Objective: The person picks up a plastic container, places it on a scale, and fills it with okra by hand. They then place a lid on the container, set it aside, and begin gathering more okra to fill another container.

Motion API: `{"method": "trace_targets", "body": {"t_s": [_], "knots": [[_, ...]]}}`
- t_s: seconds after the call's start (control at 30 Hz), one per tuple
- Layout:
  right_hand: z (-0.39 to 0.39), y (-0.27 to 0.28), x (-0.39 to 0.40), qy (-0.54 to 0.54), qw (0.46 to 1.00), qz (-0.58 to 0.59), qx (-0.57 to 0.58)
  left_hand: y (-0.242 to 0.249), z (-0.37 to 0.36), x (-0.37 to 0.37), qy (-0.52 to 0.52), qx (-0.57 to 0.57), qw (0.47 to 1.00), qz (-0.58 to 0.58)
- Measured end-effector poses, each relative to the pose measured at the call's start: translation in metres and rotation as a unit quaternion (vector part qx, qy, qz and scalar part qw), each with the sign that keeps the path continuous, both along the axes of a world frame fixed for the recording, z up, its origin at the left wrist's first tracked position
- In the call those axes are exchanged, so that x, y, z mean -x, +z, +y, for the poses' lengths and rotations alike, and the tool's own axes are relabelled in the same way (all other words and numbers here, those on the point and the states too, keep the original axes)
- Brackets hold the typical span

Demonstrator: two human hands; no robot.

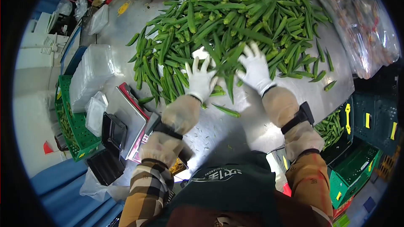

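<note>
A large heap of green okra (252,12) covers the far half of a metal table (219,136). My left hand (200,80), in a white glove, lies at the near edge of the heap with its fingers spread over the pods. To its right, my right hand (255,68), gloved the same way, has its fingers spread against the okra too. Between the two hands several pods are blurred by motion. A single okra pod (226,110) lies on the metal just in front of my hands. Clear plastic sleeves cover both forearms.
At the left stand stacked clear plastic trays (90,75), black trays (113,132), a red-edged scale (136,105) and a green crate (75,132). Plastic bags (353,21) lie at the far right, above a dark crate holding okra (330,128) and a green crate (357,168).
</note>
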State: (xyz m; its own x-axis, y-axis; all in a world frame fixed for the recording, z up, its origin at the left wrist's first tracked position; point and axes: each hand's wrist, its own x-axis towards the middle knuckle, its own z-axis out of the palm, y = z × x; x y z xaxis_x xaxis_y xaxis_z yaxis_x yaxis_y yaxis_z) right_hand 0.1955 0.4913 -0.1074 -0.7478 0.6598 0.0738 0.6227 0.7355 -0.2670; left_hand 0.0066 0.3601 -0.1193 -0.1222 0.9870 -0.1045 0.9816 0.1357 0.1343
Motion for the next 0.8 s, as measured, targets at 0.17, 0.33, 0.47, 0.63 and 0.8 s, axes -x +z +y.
{"method": "trace_targets", "body": {"t_s": [0.17,0.33,0.47,0.63,0.8], "knots": [[-0.089,-0.004,-0.027,0.129,0.987,-0.080,0.058,0.002,-0.086,-0.028,-0.019,0.027,0.999,-0.020],[-0.115,0.001,-0.089,0.172,0.979,-0.056,0.092,0.015,-0.155,-0.056,-0.011,0.050,0.997,-0.057],[-0.119,0.016,-0.125,0.118,0.987,-0.061,0.089,0.007,-0.191,-0.073,-0.006,0.039,0.996,-0.078],[-0.117,0.010,-0.169,0.052,0.993,-0.093,0.053,0.012,-0.212,-0.086,-0.028,0.050,0.995,-0.083],[-0.112,0.027,-0.189,0.006,0.987,-0.156,0.049,0.005,-0.230,-0.085,0.099,-0.079,0.973,-0.192]]}}
